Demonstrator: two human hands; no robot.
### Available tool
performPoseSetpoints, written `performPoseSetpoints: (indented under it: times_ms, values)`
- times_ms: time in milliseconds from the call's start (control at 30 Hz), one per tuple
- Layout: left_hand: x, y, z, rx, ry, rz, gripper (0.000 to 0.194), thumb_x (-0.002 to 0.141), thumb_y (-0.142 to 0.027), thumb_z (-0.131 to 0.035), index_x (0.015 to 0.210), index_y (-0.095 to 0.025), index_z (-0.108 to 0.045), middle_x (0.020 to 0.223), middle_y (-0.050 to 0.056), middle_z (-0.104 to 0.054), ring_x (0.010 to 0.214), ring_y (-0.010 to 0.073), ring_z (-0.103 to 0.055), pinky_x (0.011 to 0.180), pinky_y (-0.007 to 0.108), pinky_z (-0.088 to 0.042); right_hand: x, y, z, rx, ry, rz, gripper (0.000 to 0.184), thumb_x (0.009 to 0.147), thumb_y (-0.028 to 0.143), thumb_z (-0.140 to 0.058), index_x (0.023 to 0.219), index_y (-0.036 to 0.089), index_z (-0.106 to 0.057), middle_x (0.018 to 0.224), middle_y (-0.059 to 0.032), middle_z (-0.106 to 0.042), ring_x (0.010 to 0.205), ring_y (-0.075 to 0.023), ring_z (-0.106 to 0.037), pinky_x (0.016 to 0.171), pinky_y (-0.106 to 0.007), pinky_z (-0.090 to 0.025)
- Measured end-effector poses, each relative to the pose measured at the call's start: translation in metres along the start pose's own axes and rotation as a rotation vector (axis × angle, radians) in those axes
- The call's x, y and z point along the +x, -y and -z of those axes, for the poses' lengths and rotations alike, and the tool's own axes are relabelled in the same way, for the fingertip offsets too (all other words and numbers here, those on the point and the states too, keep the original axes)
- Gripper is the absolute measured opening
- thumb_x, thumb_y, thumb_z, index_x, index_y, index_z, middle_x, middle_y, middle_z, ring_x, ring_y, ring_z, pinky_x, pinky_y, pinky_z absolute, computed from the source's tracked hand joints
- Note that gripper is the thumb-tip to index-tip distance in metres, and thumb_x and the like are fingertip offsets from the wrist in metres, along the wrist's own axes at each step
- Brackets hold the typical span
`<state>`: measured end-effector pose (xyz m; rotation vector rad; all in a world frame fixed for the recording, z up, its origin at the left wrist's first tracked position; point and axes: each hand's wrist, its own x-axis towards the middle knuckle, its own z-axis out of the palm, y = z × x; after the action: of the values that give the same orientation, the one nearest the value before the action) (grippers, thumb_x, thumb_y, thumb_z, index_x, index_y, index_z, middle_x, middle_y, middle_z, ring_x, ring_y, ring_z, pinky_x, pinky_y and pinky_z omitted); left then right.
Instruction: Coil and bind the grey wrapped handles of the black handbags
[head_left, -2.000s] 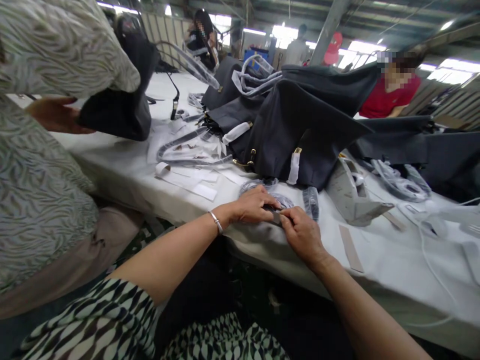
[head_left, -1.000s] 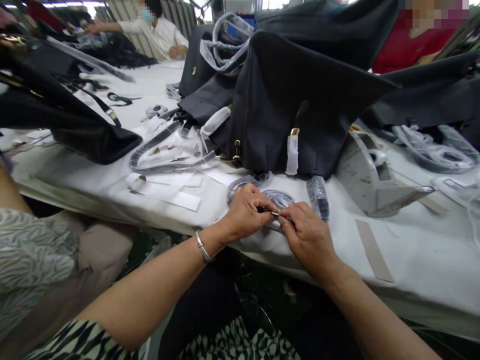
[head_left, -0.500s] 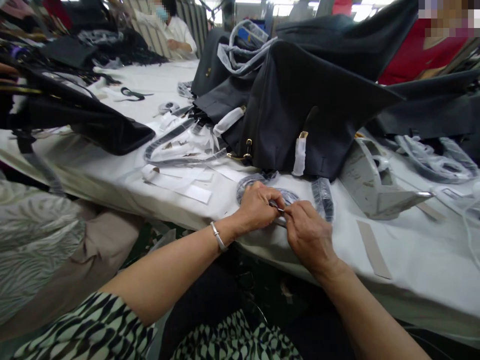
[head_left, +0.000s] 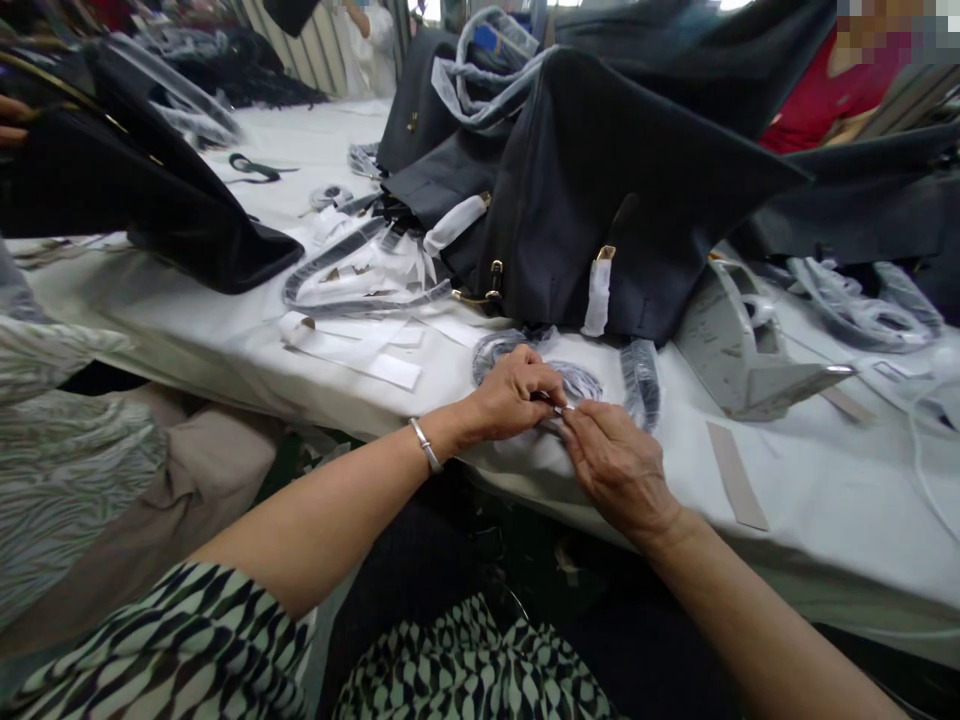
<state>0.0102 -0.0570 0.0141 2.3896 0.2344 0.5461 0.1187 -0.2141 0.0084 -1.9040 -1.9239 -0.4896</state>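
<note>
My left hand (head_left: pixel 514 392) and my right hand (head_left: pixel 611 462) meet at the front edge of a white table (head_left: pixel 817 500). Both pinch the end of a dark strap wrapped in clear plastic (head_left: pixel 577 382), which lies coiled on the table. A small metal piece shows between my fingertips. Just beyond stands a dark grey handbag (head_left: pixel 592 200) with gold fittings and paper-wrapped tabs. A silver bangle is on my left wrist.
Another black bag (head_left: pixel 135 190) sits at the left, held by a neighbour in a striped top (head_left: pixel 52 440). Loose wrapped straps (head_left: pixel 360 275), paper strips (head_left: pixel 352 355), a grey metal stand (head_left: pixel 750 340) and more wrapped handles (head_left: pixel 862 300) cover the table. A person in red sits opposite.
My view has dropped and swung a little; my hands stay together on the wrapped strap end, fingers working slightly. The neighbour's black bag has shifted at the left.
</note>
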Motion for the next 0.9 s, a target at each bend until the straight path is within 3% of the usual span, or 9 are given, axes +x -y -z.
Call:
performPoseSetpoints:
  times_ms: [133,267,333,433,567,733,900]
  values:
    - [-0.004,-0.001,0.013,0.096,0.112,-0.187,0.013,0.086,-0.019,-0.057,0.090,-0.020,-0.070,0.090,0.001,-0.071,0.097,0.0173,-0.053,0.101,0.033,-0.034,-0.002,0.002,0.001,-0.053,-0.005,0.006,0.020,0.094,0.017,-0.045,0.091,0.017,-0.065,0.090,-0.0096,-0.064,0.086,-0.0207,-0.055,0.077,-0.032,-0.043]
    - [-0.013,0.003,0.025,0.317,0.130,-0.355,0.023,0.086,-0.033,-0.060,0.105,-0.024,-0.067,0.107,0.003,-0.070,0.119,0.0250,-0.048,0.105,0.041,-0.027,-0.001,0.003,0.002,-0.008,-0.033,-0.008,0.021,0.094,0.017,-0.045,0.091,0.017,-0.066,0.088,-0.0089,-0.064,0.086,-0.0201,-0.056,0.077,-0.031,-0.043]
    - [-0.016,0.009,0.025,0.397,0.123,-0.430,0.026,0.089,-0.031,-0.056,0.112,-0.025,-0.065,0.115,0.004,-0.068,0.125,0.0259,-0.047,0.106,0.043,-0.027,-0.001,0.004,0.001,0.050,-0.065,-0.046,0.020,0.094,0.019,-0.047,0.093,0.017,-0.066,0.089,-0.0087,-0.065,0.088,-0.0196,-0.057,0.078,-0.030,-0.044]
    - [-0.016,0.015,0.021,0.437,0.132,-0.544,0.029,0.091,-0.023,-0.050,0.117,-0.024,-0.062,0.122,0.008,-0.066,0.119,0.0216,-0.055,0.109,0.042,-0.030,-0.001,0.005,0.001,0.132,-0.089,-0.106,0.019,0.094,0.019,-0.047,0.094,0.017,-0.066,0.090,-0.0081,-0.064,0.089,-0.0189,-0.059,0.081,-0.030,-0.046]
    - [-0.013,0.017,0.018,0.416,0.129,-0.638,0.034,0.090,-0.015,-0.046,0.119,-0.021,-0.061,0.117,0.010,-0.067,0.115,0.0199,-0.059,0.112,0.045,-0.032,0.001,0.008,0.003,0.234,-0.100,-0.183,0.017,0.092,0.018,-0.049,0.091,0.018,-0.066,0.088,-0.0071,-0.064,0.087,-0.0184,-0.059,0.080,-0.031,-0.049]
    - [-0.010,0.021,0.018,0.374,0.090,-0.703,0.040,0.088,-0.011,-0.042,0.121,-0.025,-0.060,0.117,0.007,-0.068,0.111,0.0173,-0.061,0.108,0.038,-0.042,0.004,0.004,0.001,0.296,-0.089,-0.223,0.014,0.090,0.017,-0.051,0.089,0.019,-0.065,0.085,-0.0060,-0.062,0.084,-0.0187,-0.058,0.078,-0.032,-0.050]
    - [-0.006,0.018,0.019,0.339,-0.038,-0.803,0.037,0.086,-0.009,-0.044,0.116,-0.019,-0.063,0.107,0.007,-0.071,0.101,0.0175,-0.065,0.101,0.036,-0.048,0.002,0.005,-0.004,0.336,-0.047,-0.246,0.015,0.090,0.019,-0.051,0.091,0.020,-0.066,0.087,-0.0062,-0.062,0.084,-0.0187,-0.058,0.078,-0.032,-0.050]
